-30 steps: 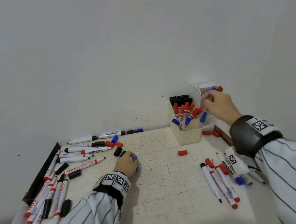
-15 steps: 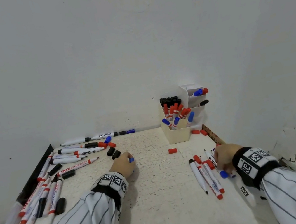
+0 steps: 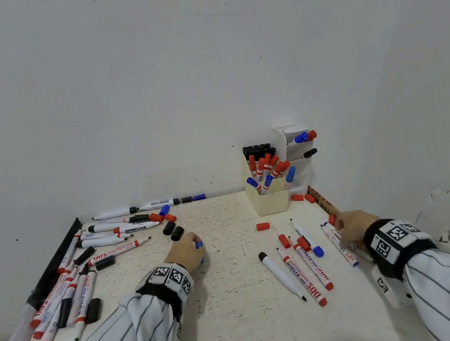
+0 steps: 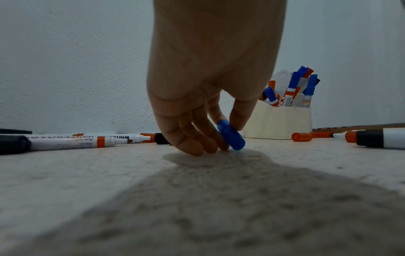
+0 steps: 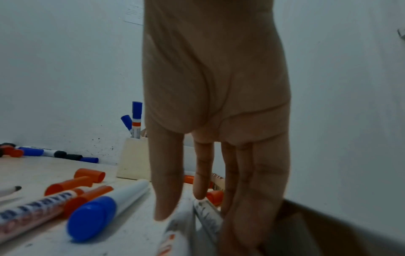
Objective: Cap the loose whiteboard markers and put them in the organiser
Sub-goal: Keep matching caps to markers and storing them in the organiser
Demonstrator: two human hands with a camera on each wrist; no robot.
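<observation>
The left hand (image 4: pixel 210 83) pinches a blue cap (image 4: pixel 231 137) on the counter (image 3: pixel 238 300); the right hand (image 3: pixel 355 227), grip relaxed and straight-fingered, touches an uncapped blue marker (image 3: pixel 340 245). That marker lies lengthwise away from the person, well right of the cap.

Your counter (image 3: pixel 238 300) is speckled off-white, set in a wall corner. Left of your left hand (image 3: pixel 185 251): a heap of loose markers (image 3: pixel 69 295) w/ black caps (image 3: pixel 173 231) just beyond the knuckles. Btwn your hands: a red cap (image 3: pixel 262 226) & a few markers (image 3: pixel 301 267). Under your right hand (image 3: pixel 355 227): two more markers. Beyond it, the cream organiser (image 3: pixel 272 207) stands at the back.
</observation>
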